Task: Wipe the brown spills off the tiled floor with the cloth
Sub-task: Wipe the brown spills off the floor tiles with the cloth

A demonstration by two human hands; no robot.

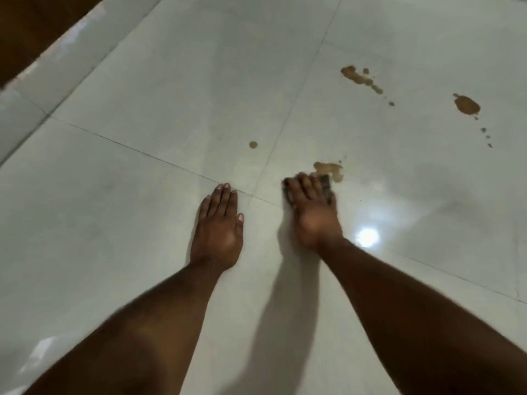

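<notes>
— Where is the cloth (325, 187)?

— Under the right hand (313, 212), on the pale tiled floor (142, 223). Most of it is hidden; only a dark edge shows past the fingers (306, 185), and its shape and colour are hard to make out.

— Are those fingers gripping it?

— They lie spread and fairly straight on top, pressing it flat against the tile. The fingertips are blurred, so any curl round the far edge cannot be told.

— And the other hand?

— The left hand (218, 223) rests flat on the floor, fingers straight and together, holding nothing, its tips on a grout line.

— The spills?

— The nearest brown spill (328, 167) touches the cloth's far edge; part of it may be covered. A small round drop (253, 144) sits to the left. Farther off are a streak with trailing drops (360, 78) and a round puddle (467, 105) with dots below it.

— Anything else?

— A dark brown strip (34, 27) in the top left corner, cut off and unreadable, and a bright glare (368, 237) beside the right wrist.
</notes>
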